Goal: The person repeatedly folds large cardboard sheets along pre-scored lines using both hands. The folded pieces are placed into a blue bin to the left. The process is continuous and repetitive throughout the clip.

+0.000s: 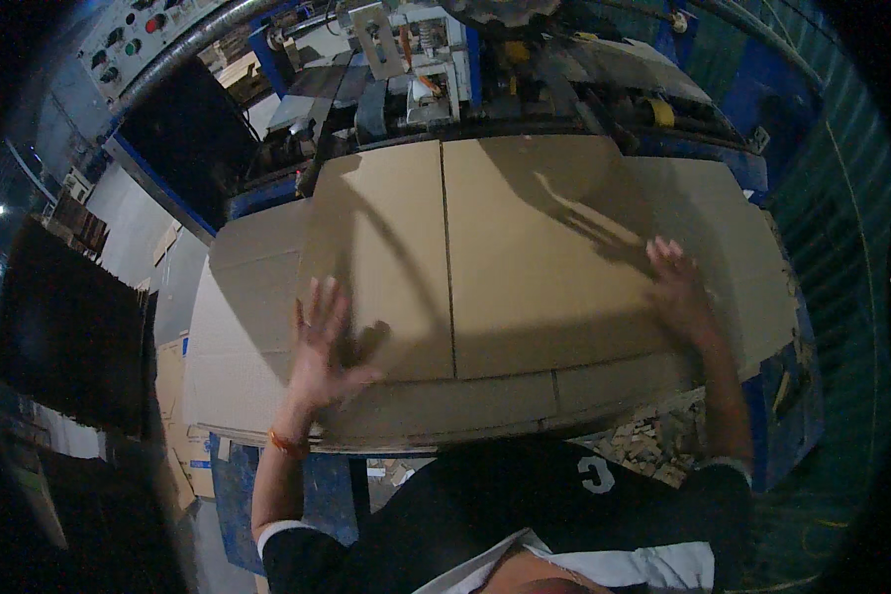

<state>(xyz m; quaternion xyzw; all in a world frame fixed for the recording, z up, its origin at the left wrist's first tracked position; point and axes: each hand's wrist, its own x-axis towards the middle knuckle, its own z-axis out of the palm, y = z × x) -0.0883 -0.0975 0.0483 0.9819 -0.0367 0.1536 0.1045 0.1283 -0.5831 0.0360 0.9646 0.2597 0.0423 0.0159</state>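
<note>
A flat brown cardboard sheet (pixel 544 267) with a dark slit down its middle lies before me, its far edge at the machine. Over its left edge is my left hand (pixel 325 346), fingers spread and thumb out to the right. At the sheet's right edge is my right hand (pixel 678 287), slightly blurred, with its fingers stretched forward and nothing held. Whether either palm presses on the sheet I cannot tell. Under it lies more cardboard (pixel 252 287), which reaches out past both sides and toward me.
Beyond the cardboard stands a machine (pixel 416 89) with rollers and blue side frames. A panel with buttons (pixel 134 45) is at the far left. Cardboard scraps (pixel 653 441) lie below the near right edge. A green corrugated wall (pixel 851 297) runs along the right.
</note>
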